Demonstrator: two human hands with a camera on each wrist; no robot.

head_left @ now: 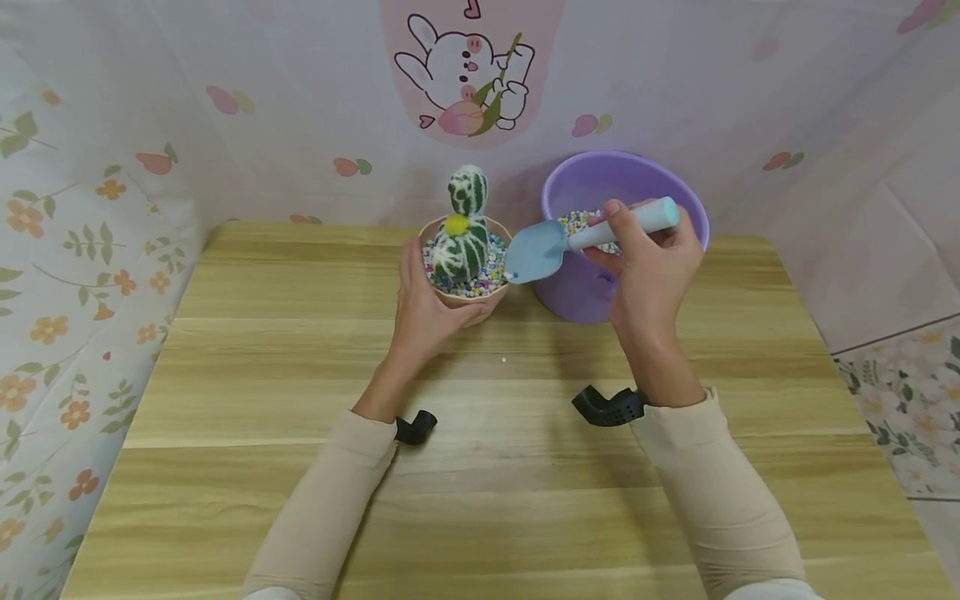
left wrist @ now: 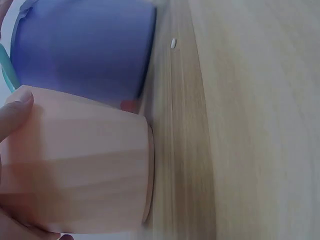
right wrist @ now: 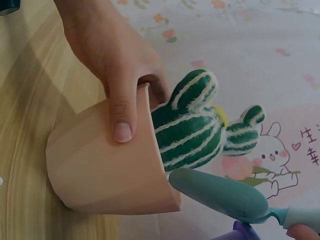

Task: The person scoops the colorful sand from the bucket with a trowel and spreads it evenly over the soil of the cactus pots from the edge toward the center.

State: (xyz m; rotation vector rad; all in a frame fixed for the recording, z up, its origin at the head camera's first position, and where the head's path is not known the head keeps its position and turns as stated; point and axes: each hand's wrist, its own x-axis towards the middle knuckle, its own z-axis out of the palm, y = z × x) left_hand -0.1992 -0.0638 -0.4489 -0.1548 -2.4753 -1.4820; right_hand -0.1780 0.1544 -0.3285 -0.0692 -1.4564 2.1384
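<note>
A green cactus with white stripes and a yellow flower stands in a peach pot, amid small multicoloured pebbles. My left hand grips the pot's side, its thumb across the front near the rim. In my right hand is the pale handle of a light blue trowel. The trowel's tip is at the pot's right rim, with a few pebbles near it. In the right wrist view, the tip appears beside the rim, below the cactus.
Just right of the pot stands a purple bucket with more pebbles inside. One loose white pebble lies on the wooden table. A printed cloth hangs behind the table.
</note>
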